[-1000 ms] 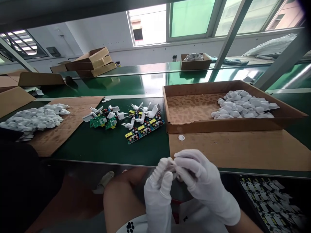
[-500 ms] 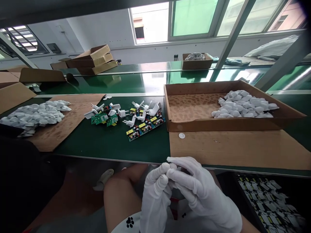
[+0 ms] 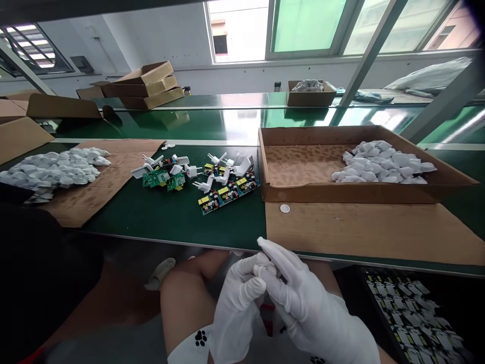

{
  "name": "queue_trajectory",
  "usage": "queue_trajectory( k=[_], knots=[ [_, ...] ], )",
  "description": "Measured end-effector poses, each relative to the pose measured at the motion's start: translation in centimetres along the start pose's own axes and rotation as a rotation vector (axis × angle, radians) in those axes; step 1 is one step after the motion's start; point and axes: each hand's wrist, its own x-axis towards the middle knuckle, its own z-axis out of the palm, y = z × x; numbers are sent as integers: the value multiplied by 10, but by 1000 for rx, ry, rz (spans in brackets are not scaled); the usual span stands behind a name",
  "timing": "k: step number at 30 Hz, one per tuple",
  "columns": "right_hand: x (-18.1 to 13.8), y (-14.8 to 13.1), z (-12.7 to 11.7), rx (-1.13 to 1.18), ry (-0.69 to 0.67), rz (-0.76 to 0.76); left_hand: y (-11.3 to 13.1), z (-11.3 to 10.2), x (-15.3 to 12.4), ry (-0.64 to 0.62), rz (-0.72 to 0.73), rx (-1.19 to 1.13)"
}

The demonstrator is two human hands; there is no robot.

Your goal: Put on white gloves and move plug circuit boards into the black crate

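Note:
Both hands wear white gloves and meet above the lap, just in front of the table edge. My left hand (image 3: 239, 302) is closed, thumb and fingers pinched together. Against its fingertips press the thumb and curled fingers of my right hand (image 3: 303, 298), whose index finger points up and forward. Whatever lies between the fingertips is hidden by the gloves. Beyond the hands, a small white disc (image 3: 284, 208) lies on a flat cardboard sheet (image 3: 364, 230). Green circuit boards (image 3: 227, 194) with white plug parts (image 3: 204, 185) form two clusters on the green table (image 3: 151, 217).
An open cardboard tray (image 3: 364, 193) at the right holds a pile of white plastic pieces (image 3: 384, 163). Another white pile (image 3: 56, 172) lies on cardboard at the left, beside a dark-clothed person (image 3: 45, 273). A black tray of parts (image 3: 417, 318) sits low at the right.
My right index finger has lifted and straightened away from the left fingertips. Both hands stay together over the lap; the view has shifted slightly.

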Motion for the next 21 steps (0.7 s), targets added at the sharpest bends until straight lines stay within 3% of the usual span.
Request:
queue_trajectory(
  k=[3, 6, 12, 16, 18, 21],
  knots=[
    [5, -5, -4, -42, -9, 2, 2, -3, 1, -103, 6, 88],
    [10, -7, -6, 64, -39, 47, 1, -4, 3, -142, -9, 138],
    [8, 1, 2, 218, -25, 69, -3, -1, 4, 62, 47, 189],
    [3, 3, 10, 145, 37, 66, -4, 3, 5, 316, 121, -92],
    [3, 1, 14, 56, 30, 117, -8, 6, 5, 319, 119, -150],
    [5, -1, 19, 7, 37, 233, -16, 12, 5, 260, 161, -18]
  ],
)
